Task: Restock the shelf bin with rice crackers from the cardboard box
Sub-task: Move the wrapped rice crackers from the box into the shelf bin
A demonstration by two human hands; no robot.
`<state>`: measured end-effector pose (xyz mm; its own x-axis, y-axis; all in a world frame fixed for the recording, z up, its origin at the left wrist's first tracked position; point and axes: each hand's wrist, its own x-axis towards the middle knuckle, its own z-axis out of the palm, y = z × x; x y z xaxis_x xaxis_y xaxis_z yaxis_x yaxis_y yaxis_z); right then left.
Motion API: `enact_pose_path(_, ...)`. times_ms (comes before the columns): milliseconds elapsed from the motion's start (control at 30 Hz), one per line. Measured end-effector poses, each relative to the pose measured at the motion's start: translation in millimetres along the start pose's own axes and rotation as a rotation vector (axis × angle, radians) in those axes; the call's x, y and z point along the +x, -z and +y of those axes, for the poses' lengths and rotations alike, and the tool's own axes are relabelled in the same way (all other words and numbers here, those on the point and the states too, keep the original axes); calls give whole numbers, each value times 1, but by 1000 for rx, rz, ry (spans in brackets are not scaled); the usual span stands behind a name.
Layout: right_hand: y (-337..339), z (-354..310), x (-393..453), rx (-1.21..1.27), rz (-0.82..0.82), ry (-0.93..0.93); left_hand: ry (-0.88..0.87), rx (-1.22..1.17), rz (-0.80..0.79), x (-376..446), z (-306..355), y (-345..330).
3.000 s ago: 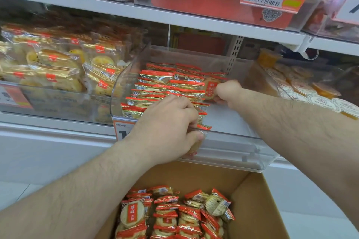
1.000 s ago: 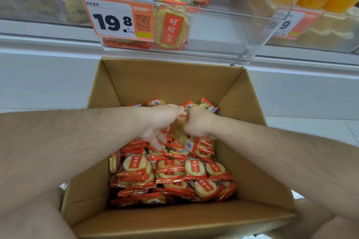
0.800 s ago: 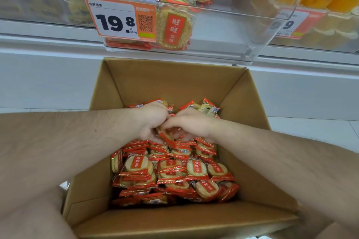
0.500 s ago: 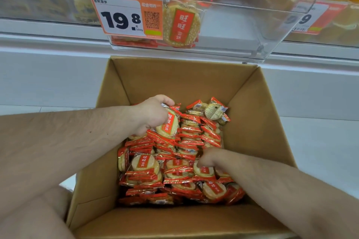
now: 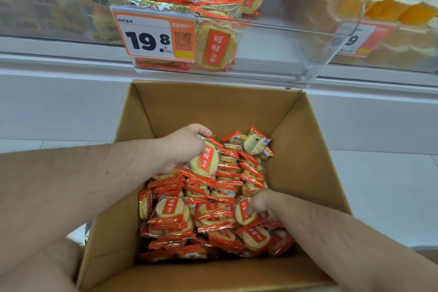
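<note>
Left hand [image 5: 182,147] gripping red-and-gold wrapped rice cracker packs [image 5: 205,161] inside open brown cardboard box [image 5: 305,149]; right hand [image 5: 260,204] fingers pinching another (partly hidden). Gather full handful, avoid crushing, before lifting toward clear plastic shelf bin [image 5: 284,54].

Nothing is worn on either arm as far as the view goes: no sleeves, no watch, no bands, no gloves. Both forearms are bare and thick, with fine dark hair along them, a bit more obvious on the right one. The left hand [image 5: 187,147] and right hand [image 5: 262,204] are bare too, no rings visible. Fingers look short and rounded, though the right hand's fingertips are mostly hidden. A bare knee or leg shows bottom left.
</note>
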<state>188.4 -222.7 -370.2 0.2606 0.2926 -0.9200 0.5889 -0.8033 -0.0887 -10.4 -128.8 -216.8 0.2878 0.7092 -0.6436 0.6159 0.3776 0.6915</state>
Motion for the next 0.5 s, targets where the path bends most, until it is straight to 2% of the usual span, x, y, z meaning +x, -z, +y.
enact_pose_path(133,47,-11,-34,-147,182,86,-78,20,12,-5,1,4)
enact_pose_path(200,75,-19,-65,-62,241,173,-99,3,15,-7,1,8)
enact_pose_path(300,102,-25,-119,291,155,388,-147,-6,-9,-16,5,12)
enact_pose_path(367,107,-28,-148,514,32,539,-159,-36,-32,-21,12,12)
enact_pose_path(433,105,-29,-165,570,-45,652,-194,-87,-75,-24,17,8)
enact_pose_path(500,99,-34,-175,503,-13,715,-254,-182,-140,-24,21,2)
